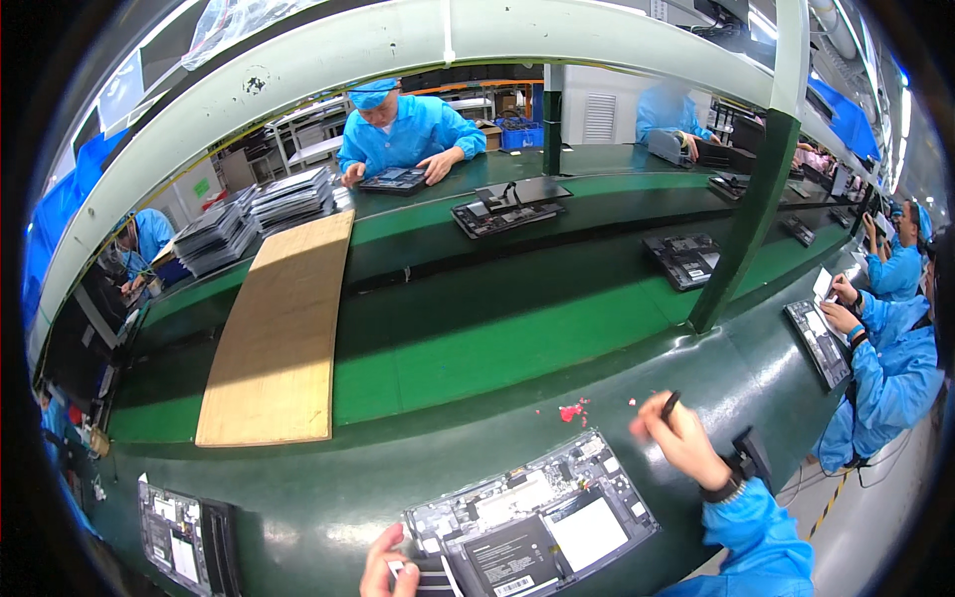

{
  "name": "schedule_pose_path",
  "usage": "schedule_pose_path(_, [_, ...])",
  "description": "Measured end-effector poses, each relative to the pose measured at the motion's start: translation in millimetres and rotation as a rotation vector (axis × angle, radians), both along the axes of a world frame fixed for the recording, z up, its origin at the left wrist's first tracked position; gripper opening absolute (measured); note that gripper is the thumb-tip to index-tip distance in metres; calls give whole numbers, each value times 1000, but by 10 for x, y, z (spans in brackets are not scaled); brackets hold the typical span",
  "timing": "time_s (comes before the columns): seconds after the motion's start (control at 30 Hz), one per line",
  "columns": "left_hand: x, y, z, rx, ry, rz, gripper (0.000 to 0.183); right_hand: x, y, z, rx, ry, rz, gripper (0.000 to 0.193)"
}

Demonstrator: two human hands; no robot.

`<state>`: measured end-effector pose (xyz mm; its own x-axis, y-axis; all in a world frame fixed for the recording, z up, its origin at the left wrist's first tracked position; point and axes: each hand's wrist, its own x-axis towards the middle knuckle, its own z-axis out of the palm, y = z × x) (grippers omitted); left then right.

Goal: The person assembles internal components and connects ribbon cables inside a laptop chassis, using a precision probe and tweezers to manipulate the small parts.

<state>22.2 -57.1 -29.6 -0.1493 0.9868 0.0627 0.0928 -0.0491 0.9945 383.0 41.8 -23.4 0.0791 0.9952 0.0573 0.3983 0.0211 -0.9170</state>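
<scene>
An opened laptop base (527, 517) lies before me on the green bench, its circuit board, black battery and a white rectangular patch exposed. At its near left corner my left hand (388, 567) is closed, with a small white piece (399, 568) showing between the fingers; what it belongs to is hard to make out. Beyond the laptop's right edge my right hand (684, 444) is raised off the bench, pinching a thin black pen-shaped tool (670, 405). Its fingertips are slightly blurred. Red scraps (571, 411) lie on the bench just past the laptop.
Another opened laptop (179, 537) sits at the near left. A wooden board (284, 338) spans the green conveyor, where several opened laptops rest. A dark green post (746, 229) rises at right. Co-workers in blue handle devices across the line (408, 149) and at right (890, 368).
</scene>
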Motion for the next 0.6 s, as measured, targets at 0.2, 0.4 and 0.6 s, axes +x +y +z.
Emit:
schedule_pose_path(0.2, [137,-272,-431,388,751,-97,11,-117,-724,-181,-148,-336,276,37])
schedule_pose_path(0.4, [-62,-282,-356,211,147,-218,8,-268,-791,446,-264,21,342,49])
schedule_pose_path(0.6, [-578,209,423,184,-1270,246,30,-1159,648,529,-418,368,613,33])
